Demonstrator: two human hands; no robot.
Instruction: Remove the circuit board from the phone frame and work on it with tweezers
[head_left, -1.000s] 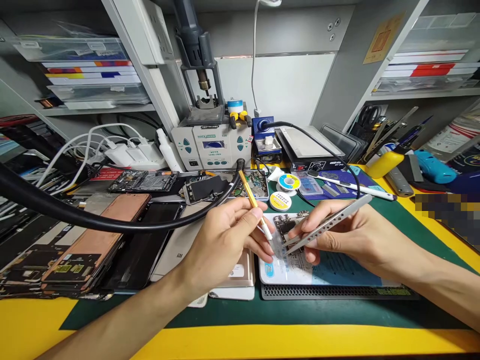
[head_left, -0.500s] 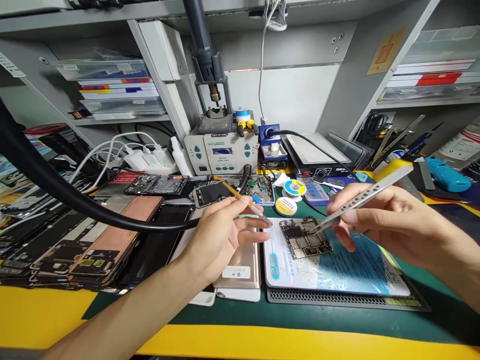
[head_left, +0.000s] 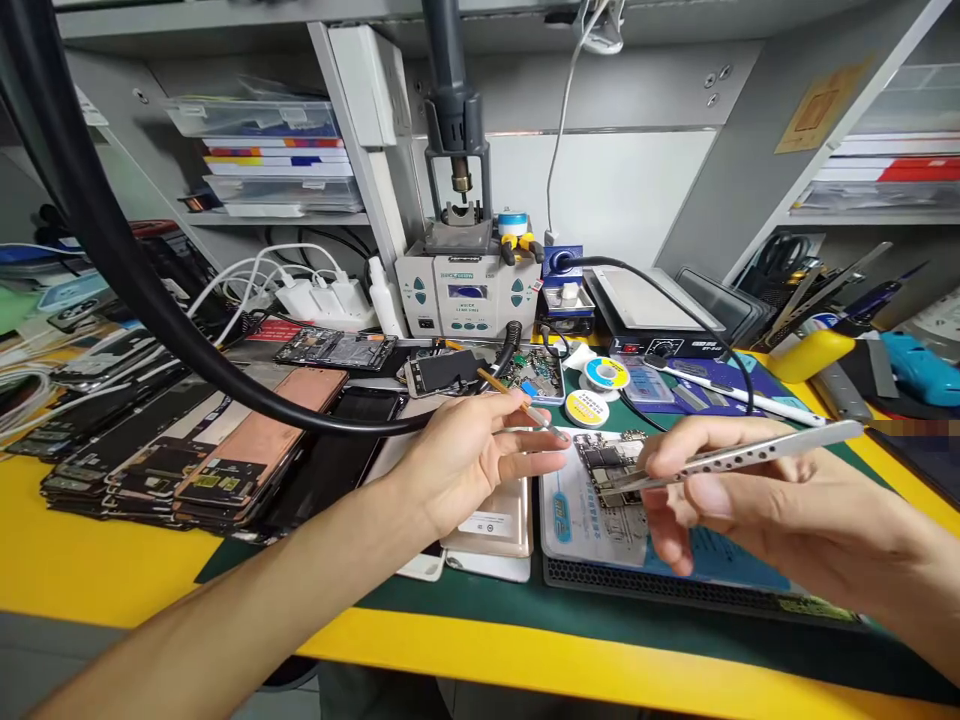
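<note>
My left hand point(head_left: 469, 460) is closed around a slim brush point(head_left: 491, 380) with a yellow-brown handle and a silver ferrule. Its tip points right and down, just left of a phone circuit board point(head_left: 611, 455). My right hand point(head_left: 750, 510) grips silver tweezers point(head_left: 772, 450) with a row of holes along the side. Their points reach over the lower part of the board; whether they touch it I cannot tell. Flat on a white and blue plastic-covered pad point(head_left: 559, 545) lies the board, its right side partly hidden by my right fingers.
Stacked phone parts point(head_left: 262, 430) fill the left of the bench. A thick black hose point(head_left: 187, 350) arcs across the left. Behind stand a hot air station point(head_left: 469, 295), solder spools point(head_left: 606, 375) and a heating plate point(head_left: 652, 300). A white-handled soldering iron point(head_left: 750, 390) lies behind my right hand.
My right hand has lowered and the tweezers lie flatter, their points now toward the board's lower part. The view has shifted left. My left hand keeps its hold on the brush.
</note>
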